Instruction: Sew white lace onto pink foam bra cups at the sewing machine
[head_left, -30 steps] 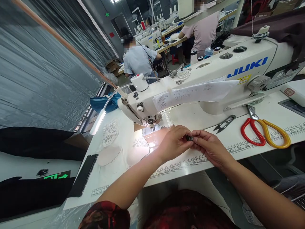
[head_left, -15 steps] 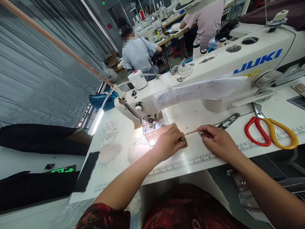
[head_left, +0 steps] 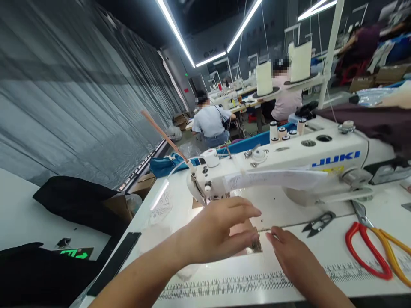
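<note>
My left hand (head_left: 224, 231) is raised in front of the needle end of the white sewing machine (head_left: 276, 171), its thumb and fingers apart and nothing seen between them. Under its fingertips lies a shiny brown plate (head_left: 257, 246) on the machine bed, partly covered by the hand. My right hand (head_left: 293, 252) is closed just right of that plate, thumb and forefinger pinched together. Whatever small thing sits in that pinch is blurred and mostly hidden. Pale fabric (head_left: 189, 271) shows below my left wrist. The needle area is largely hidden behind my left hand.
Thread snips (head_left: 319, 223) and red-and-yellow-handled scissors (head_left: 369, 250) lie to the right. A printed ruler (head_left: 231, 285) runs along the front edge. A black phone (head_left: 115, 263) and pale lace pieces (head_left: 162, 206) are at left. Two people work at machines beyond.
The view has tilted up, showing more of the room. My left hand has lifted off the brown plate and its fingers have opened. My right hand remains pinched beside it.
</note>
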Demonstrator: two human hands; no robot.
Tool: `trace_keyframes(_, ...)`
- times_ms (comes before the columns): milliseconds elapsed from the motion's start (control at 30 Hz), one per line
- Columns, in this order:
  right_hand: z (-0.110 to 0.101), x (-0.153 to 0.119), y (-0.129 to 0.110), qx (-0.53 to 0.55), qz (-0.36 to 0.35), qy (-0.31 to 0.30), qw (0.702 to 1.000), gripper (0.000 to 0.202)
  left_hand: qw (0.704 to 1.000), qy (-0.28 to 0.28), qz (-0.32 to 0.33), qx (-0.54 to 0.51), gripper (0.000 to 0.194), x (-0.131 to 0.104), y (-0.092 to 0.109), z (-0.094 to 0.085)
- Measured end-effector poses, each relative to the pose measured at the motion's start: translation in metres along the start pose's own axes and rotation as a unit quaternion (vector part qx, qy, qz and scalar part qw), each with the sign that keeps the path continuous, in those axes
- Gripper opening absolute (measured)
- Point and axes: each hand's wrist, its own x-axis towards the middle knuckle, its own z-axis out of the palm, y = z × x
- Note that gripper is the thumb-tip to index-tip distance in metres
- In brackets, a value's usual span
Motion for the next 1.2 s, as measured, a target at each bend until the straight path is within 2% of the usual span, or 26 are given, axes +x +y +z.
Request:
trace_keyframes(67, 0.008, -0.003, 0.004, 0.002, -0.020, 0.010, 1.000, 0.044, 0.998, 0.032, 0.021, 0.052, 0.027, 0.020, 0.006, -0.026)
trace_keyframes(133, 0.013, -0.005, 0.006, 0.025, -0.017, 0.014, 0.999, 0.045, 0.993, 0.043, 0.029, 0.105, 0.026, 0.044, 0.003, -0.048)
trace_keyframes(200, 0.015, -0.006, 0.006, 0.053, 0.005, 0.015, 0.998, 0.043, 0.988, 0.035, 0.023, 0.146, 0.026, 0.069, -0.004, -0.063)
trace_keyframes(267, 0.015, -0.006, 0.004, 0.071, 0.031, 0.014, 0.997, 0.040, 0.985, 0.003, 0.019, 0.172, 0.026, 0.092, -0.013, -0.071)
trace_keyframes(433, 0.012, -0.005, 0.001, 0.078, 0.050, 0.025, 0.995, 0.037, 0.964, -0.130, 0.039, 0.230, 0.028, 0.130, -0.025, -0.073)
trace_keyframes(533, 0.008, -0.003, 0.000, 0.103, 0.057, 0.016, 0.993, 0.036, 0.946, -0.170, 0.035, 0.275, 0.027, 0.141, -0.028, -0.073)
trace_keyframes(800, 0.009, -0.001, 0.000, 0.137, 0.070, 0.019, 0.988, 0.036, 0.934, -0.193, 0.040, 0.298, 0.023, 0.156, -0.032, -0.078)
trace_keyframes(933, 0.010, 0.001, 0.000, 0.142, 0.069, 0.052, 0.986, 0.034, 0.923, -0.230, 0.031, 0.307, 0.019, 0.165, -0.031, -0.081)
trace_keyframes(1033, 0.005, 0.003, 0.000, 0.154, 0.071, 0.063, 0.983, 0.029, 0.925, -0.237, 0.033, 0.296, 0.016, 0.171, -0.033, -0.083)
trace_keyframes(1200, 0.001, 0.005, 0.002, 0.170, 0.076, 0.063, 0.980, 0.029, 0.917, -0.242, 0.079, 0.307, 0.011, 0.173, -0.035, -0.082)
